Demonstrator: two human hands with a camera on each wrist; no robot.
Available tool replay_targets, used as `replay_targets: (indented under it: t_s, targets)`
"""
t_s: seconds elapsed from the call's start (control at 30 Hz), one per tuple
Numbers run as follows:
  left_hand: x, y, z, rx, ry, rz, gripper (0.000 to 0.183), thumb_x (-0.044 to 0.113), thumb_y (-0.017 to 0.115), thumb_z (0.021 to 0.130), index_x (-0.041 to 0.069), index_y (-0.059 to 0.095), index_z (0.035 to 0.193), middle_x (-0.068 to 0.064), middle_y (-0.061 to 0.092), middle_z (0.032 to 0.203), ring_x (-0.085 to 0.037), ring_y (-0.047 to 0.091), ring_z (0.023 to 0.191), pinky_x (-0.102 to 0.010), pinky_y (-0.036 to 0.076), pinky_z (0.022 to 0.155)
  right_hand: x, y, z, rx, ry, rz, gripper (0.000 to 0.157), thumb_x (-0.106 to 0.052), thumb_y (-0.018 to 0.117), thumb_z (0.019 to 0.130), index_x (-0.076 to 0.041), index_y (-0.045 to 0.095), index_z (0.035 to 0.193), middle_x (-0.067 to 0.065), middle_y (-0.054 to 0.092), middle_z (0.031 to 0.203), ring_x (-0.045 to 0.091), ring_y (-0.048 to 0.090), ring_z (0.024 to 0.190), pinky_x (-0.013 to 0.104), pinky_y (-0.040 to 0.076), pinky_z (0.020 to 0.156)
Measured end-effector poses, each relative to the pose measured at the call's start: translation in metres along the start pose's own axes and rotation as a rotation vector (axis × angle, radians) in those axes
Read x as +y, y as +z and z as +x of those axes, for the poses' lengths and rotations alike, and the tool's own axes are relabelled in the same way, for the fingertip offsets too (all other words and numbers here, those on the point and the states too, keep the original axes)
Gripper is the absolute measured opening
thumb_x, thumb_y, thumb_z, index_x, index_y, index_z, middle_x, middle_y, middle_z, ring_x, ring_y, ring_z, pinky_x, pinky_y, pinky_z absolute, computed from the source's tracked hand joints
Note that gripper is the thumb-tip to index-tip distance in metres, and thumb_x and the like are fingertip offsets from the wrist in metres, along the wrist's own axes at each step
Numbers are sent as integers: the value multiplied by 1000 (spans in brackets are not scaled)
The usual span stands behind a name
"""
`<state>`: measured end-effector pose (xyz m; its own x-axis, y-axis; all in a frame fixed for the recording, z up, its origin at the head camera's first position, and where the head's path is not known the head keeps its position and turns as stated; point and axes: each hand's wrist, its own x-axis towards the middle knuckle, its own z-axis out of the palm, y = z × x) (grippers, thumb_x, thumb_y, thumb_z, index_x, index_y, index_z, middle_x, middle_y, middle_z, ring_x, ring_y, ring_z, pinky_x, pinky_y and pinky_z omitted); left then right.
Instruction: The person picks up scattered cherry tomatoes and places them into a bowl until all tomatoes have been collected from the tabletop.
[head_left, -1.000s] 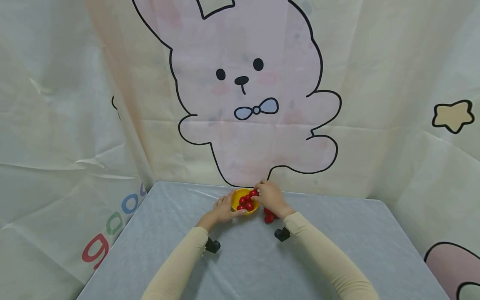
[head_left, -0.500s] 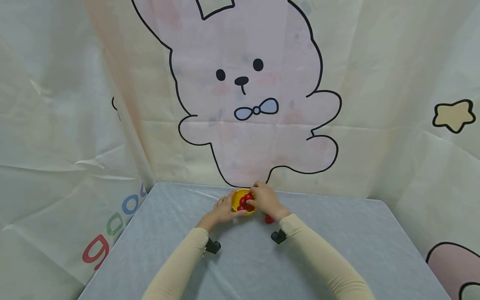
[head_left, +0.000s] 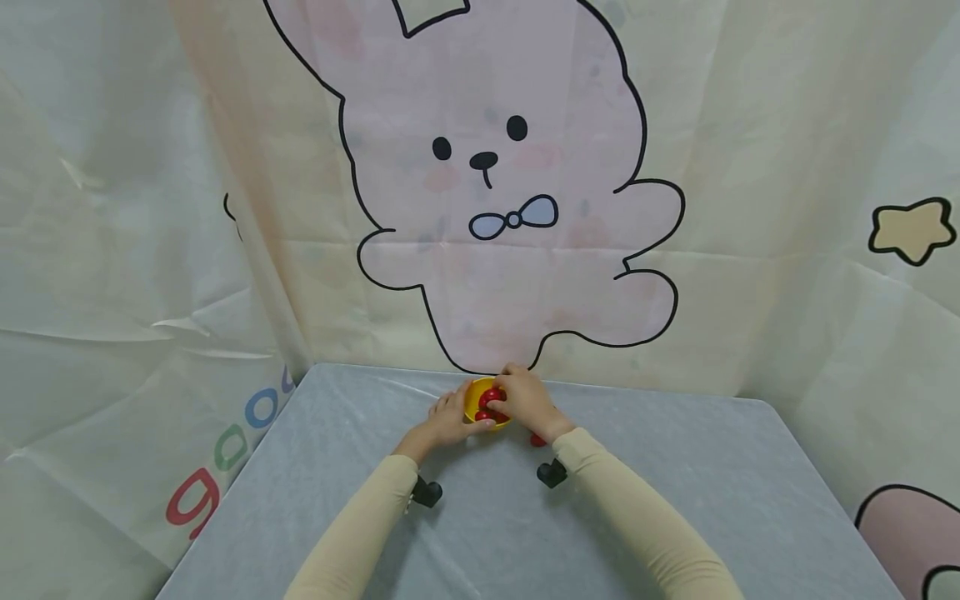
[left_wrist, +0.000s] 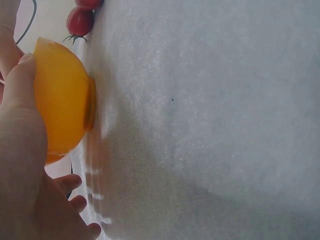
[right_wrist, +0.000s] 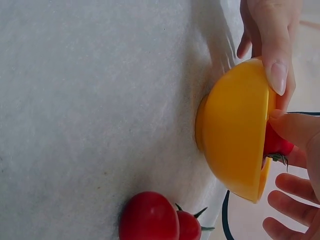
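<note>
A yellow bowl [head_left: 472,402] holding several red cherry tomatoes [head_left: 491,398] stands upright near the table's far edge. My left hand [head_left: 448,418] holds it from the left, thumb on the near rim and the other fingers round the side. Over the bowl's right side, my right hand [head_left: 528,406] pinches a cherry tomato [right_wrist: 278,142] with a green stem end, low at the mouth of the bowl [right_wrist: 232,130]. In the right wrist view, two more tomatoes [right_wrist: 150,218] lie on the table beside the bowl; the right forearm partly hides them in the head view.
A pale grey cloth covers the table [head_left: 480,533]. Behind it hangs a printed curtain [head_left: 600,300] close to the far edge. A black wrist camera [head_left: 552,473] sits under the right wrist, another camera [head_left: 427,492] under the left.
My right hand has moved left and inward over the bowl with the tomato, now covering more of the bowl and the loose tomatoes. The left hand and the bowl stay in place.
</note>
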<state>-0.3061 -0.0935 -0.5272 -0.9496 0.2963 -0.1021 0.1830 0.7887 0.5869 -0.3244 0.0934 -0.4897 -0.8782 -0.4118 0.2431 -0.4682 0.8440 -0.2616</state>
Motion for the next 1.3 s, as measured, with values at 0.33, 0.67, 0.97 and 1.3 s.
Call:
replay_targets:
  t_s: [0.33,0.67,0.97,1.3]
  targets:
    - [0,2,1,4,1,-8,104,68,61,84,18,11,160,-14,31,162,-43,26,146,-63,17,120,0,0,-1,34,-31,14,33,-32,81,82,-6,75,101,11,66,108,27,60,96,43,56,90]
    - [-1,4,3,6,3,-8,103,67,61,85,17,11,160,-14,29,162,-43,26,146,-64,17,120,3,0,-2,-7,25,26,34,-35,80,83,-9,74,106,10,65,111,24,60,98,40,57,94]
    - [-1,2,3,0,4,-20,103,69,59,85,17,11,160,-14,27,164,-44,23,147,-63,17,120,10,-6,-4,43,-4,16,34,-35,80,83,-7,75,102,8,65,105,23,59,94,38,56,88]
    - [-4,3,5,1,-10,-9,105,70,61,83,16,12,159,-15,28,163,-43,25,147,-62,18,120,23,-14,-11,34,33,61,32,-32,80,83,-7,74,101,10,66,106,23,60,92,38,55,86]
